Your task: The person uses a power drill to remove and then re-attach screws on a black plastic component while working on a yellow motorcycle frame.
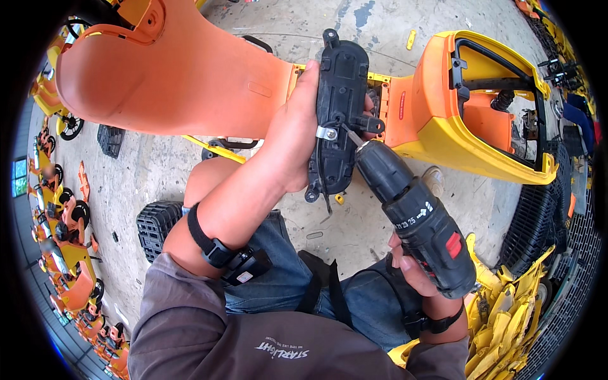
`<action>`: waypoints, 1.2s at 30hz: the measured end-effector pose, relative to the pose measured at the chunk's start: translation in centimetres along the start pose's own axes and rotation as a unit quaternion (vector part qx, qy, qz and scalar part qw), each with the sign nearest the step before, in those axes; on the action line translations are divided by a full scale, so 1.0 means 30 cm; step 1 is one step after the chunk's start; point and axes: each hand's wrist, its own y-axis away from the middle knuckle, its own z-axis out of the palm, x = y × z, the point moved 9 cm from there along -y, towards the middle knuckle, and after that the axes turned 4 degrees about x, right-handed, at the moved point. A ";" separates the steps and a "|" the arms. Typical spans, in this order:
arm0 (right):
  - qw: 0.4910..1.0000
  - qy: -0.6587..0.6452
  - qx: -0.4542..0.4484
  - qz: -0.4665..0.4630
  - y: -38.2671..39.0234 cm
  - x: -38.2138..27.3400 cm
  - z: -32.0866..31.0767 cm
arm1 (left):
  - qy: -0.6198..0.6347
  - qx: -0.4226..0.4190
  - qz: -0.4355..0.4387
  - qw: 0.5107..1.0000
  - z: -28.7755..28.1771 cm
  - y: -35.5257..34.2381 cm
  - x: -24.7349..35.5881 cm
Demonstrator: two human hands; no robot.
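The right hand (415,269) is wrapped tight around the grip of one black cordless drill (415,218), low and close to the body. The drill has a red patch on its side and a ribbed collar, and its bit slants up and away to the left. Just beyond the bit, the left hand (294,142) is clamped around one long black plastic housing (340,111), held upright, thumb side toward the camera. The housing is moulded with ribs and lugs, and a small silver metal bracket (327,133) sits on its near face, right where the bit meets it. Each wrist wears one black strap.

Past both hands stands one orange and yellow ride-on vehicle body (437,107), its open frame off to the right of the drill. Bare concrete floor (158,171) lies to the left of the left hand. Stacked yellow parts (506,310) crowd the right of the right hand, and rows of orange toy vehicles (66,221) line the far left edge.
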 end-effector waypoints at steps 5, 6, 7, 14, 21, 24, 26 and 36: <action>0.994 0.089 -0.022 -0.064 -0.005 -0.021 0.008 | -0.018 0.028 0.005 0.999 -0.011 0.008 0.003; 0.991 0.111 -0.027 -0.072 -0.008 -0.037 0.011 | -0.023 0.034 0.017 0.999 -0.013 0.007 0.008; 0.992 0.108 -0.027 -0.061 -0.007 -0.032 0.012 | -0.028 0.040 0.029 0.998 -0.013 0.007 0.013; 0.995 -0.076 -0.013 0.058 0.006 0.020 0.020 | -0.085 0.058 0.081 0.991 -0.012 0.022 0.041; 0.985 -0.159 -0.028 0.053 0.003 0.004 0.025 | -0.125 0.056 0.098 0.986 0.008 0.040 0.054; 0.998 -0.061 -0.006 0.014 -0.002 -0.033 0.014 | -0.142 0.058 0.110 0.982 0.013 0.043 0.060; 0.999 0.041 0.004 -0.030 -0.005 -0.058 0.009 | -0.169 0.056 0.112 0.978 0.009 0.044 0.062; 1.000 0.003 0.004 0.006 0.001 -0.018 0.014 | -0.195 0.056 0.110 0.973 0.004 0.047 0.061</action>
